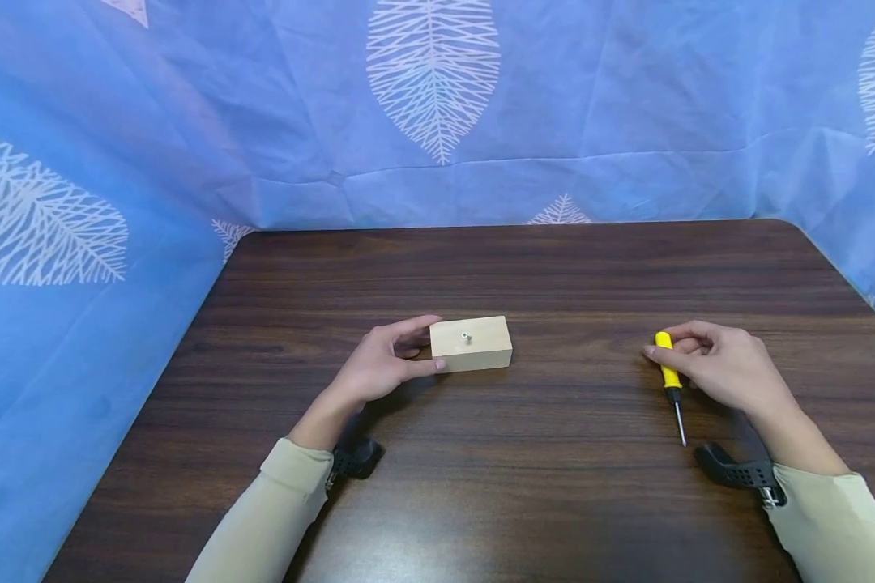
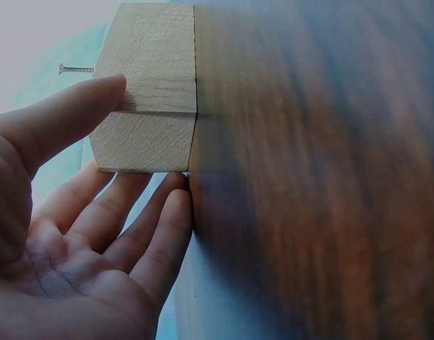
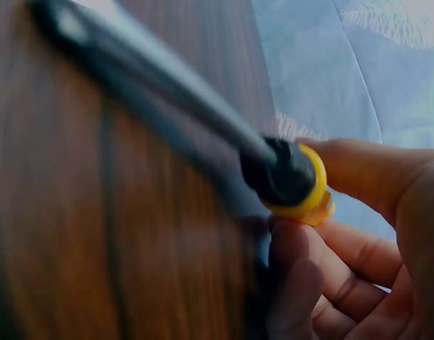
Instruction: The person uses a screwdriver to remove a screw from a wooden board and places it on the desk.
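Observation:
A pale wooden block [image 1: 474, 346] lies on the table, with a screw [image 1: 467, 337] standing part-way out of its top face. My left hand [image 1: 381, 363] grips the block's left end, its thumb on the near face and the index finger at the far side. The left wrist view shows the thumb on the wooden block [image 2: 149, 64] and the screw [image 2: 76, 69] sticking out, head outward. Off to the right, my right hand [image 1: 725, 364] pinches the yellow handle of a screwdriver [image 1: 668, 368] between thumb and fingers. Its metal shaft points toward me; the screwdriver [image 3: 195, 92] looks blurred in the right wrist view.
The dark wood-grain table [image 1: 554, 486] extends under both hands. A blue cloth [image 1: 292, 97] with white leaf prints hangs behind it and along the left side. Black wrist mounts [image 1: 357, 459] sit beneath both forearms, close to the tabletop.

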Tool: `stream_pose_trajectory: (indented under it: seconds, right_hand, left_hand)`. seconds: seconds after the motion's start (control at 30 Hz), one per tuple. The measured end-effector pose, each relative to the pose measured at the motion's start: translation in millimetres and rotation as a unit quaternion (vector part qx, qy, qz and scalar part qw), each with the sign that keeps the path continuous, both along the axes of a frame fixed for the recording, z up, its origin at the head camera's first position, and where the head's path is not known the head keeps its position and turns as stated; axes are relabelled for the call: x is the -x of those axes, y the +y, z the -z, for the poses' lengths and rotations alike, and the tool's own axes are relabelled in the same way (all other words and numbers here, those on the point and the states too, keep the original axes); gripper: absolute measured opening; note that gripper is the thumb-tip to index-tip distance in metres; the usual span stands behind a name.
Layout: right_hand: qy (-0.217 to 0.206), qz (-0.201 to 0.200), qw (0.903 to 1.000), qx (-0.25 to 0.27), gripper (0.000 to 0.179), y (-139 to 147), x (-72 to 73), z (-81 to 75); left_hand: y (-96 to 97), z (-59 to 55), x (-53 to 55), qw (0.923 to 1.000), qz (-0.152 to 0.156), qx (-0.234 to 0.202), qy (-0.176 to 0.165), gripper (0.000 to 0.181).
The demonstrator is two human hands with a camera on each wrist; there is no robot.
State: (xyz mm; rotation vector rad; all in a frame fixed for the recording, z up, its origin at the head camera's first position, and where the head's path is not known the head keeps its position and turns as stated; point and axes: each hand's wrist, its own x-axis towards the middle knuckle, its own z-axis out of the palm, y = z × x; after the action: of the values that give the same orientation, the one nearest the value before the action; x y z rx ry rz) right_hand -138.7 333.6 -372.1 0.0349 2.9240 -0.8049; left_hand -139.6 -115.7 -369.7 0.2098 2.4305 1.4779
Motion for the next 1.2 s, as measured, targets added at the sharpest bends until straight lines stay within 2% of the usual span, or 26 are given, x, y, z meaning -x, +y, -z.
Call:
stream_pose_trajectory:
  seconds: [0.2, 0.63, 0.9, 1.2]
  right_hand:
    - [0.019, 0.005, 0.9998, -0.01, 0.067, 2.3, -2.2, 2.1]
    - [0.033, 0.005, 0.9993, -0.013, 0.055, -1.1, -2.0, 3.6]
    - [0.023, 0.015, 0.9996, -0.007, 0.058, -0.1, -3.6, 2.8]
    - [0.021, 0.005, 0.9998, -0.001, 0.055, -0.3, -3.2, 3.0]
  left_hand:
    - [1.1, -1.0, -0.5, 1.0, -0.001, 0.002, 0.005, 0.068]
    - [1.4, -1.9, -2.4, 1.0, -0.001, 0.003, 0.002, 0.069]
    - [2.0, -1.5, -1.0, 1.0, -0.004, 0.003, 0.0, 0.068]
    - [1.4, -1.8, -0.8, 0.9999, 0.0, -0.012, -0.002, 0.068]
